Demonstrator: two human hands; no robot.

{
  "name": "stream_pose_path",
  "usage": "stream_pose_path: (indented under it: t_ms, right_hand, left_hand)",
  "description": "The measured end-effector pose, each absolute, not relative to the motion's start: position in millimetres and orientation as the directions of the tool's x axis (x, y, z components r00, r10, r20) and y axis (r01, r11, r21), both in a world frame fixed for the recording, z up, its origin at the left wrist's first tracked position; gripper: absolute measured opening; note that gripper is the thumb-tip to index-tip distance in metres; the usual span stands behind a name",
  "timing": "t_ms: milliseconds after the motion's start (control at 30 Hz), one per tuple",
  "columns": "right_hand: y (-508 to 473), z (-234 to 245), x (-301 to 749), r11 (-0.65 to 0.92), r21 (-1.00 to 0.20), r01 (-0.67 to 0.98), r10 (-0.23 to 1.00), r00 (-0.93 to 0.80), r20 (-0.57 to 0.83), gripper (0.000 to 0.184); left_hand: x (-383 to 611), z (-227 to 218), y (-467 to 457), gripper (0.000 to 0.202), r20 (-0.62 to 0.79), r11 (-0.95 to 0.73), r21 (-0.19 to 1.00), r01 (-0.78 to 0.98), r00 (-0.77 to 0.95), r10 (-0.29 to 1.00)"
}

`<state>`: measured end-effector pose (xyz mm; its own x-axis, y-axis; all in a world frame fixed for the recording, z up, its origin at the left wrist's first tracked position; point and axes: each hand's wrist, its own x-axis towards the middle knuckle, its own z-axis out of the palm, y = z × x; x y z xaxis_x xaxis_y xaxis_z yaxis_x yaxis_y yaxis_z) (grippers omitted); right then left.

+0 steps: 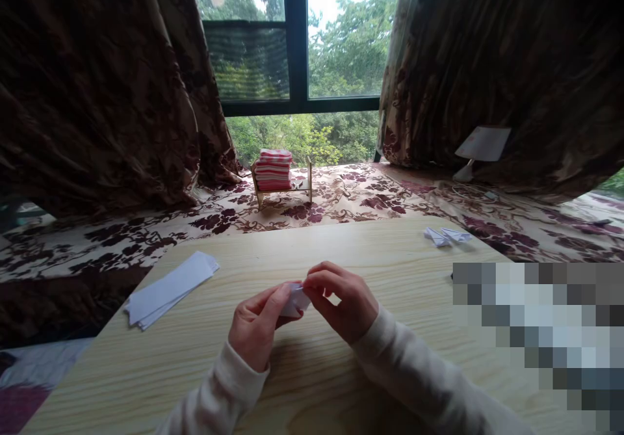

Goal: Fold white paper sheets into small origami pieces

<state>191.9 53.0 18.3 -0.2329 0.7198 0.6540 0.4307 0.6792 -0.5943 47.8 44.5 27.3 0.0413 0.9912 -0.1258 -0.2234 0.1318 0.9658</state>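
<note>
A small folded piece of white paper (pixel 296 301) is held up above the middle of the wooden table (pixel 234 370). My left hand (pixel 257 321) grips it from the left, the thumb lying along its face and the fingers behind. At the paper's upper right edge, my right hand (pixel 344 298) pinches with thumb and index finger. The exact fold under those fingertips is too small to make out. To the left lies a stack of long white paper strips (pixel 170 290), slightly fanned. Some folded white paper pieces (pixel 446 236) rest at the table's far right corner.
Beyond the table, a floral cloth (pixel 351 194) covers the window ledge. On it stand a small wooden rack (pixel 310 181) with folded pink-and-white cloths (pixel 273 170) and a white lamp (pixel 482 145). Dark floral curtains (pixel 166 97) flank the window. A blurred-out patch hides the right side.
</note>
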Motion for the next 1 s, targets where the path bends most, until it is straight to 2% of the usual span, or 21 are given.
stream_pose_path:
  t_ms: [233, 533, 667, 833, 1000]
  right_hand:
    - [52, 19, 195, 0.664, -0.602, 0.443, 0.735, -0.242, 0.633, 0.013]
    - [54, 19, 198, 0.663, -0.631, 0.402, 0.737, -0.204, 0.644, 0.015]
    - [53, 26, 198, 0.651, -0.655, 0.384, 0.738, -0.121, 0.663, 0.014]
    - [51, 24, 191, 0.493, -0.778, 0.390, 0.855, -0.054, 0.515, 0.008]
    - [54, 16, 183, 0.377, -0.873, 0.309, 0.922, -0.035, 0.386, 0.011]
  left_hand:
    - [48, 28, 46, 0.029, -0.208, 0.214, 0.938, -0.271, 0.052, 0.977]
    - [48, 27, 46, 0.029, -0.298, 0.325, 0.931, -0.165, 0.168, 0.940]
    - [48, 27, 48, 0.026, -0.314, 0.342, 0.896, -0.283, 0.141, 0.939]
    - [47, 27, 51, 0.022, -0.301, 0.308, 0.843, -0.440, 0.088, 0.949]
    - [50, 25, 48, 0.026, -0.219, 0.232, 0.871, -0.434, 0.080, 0.972]
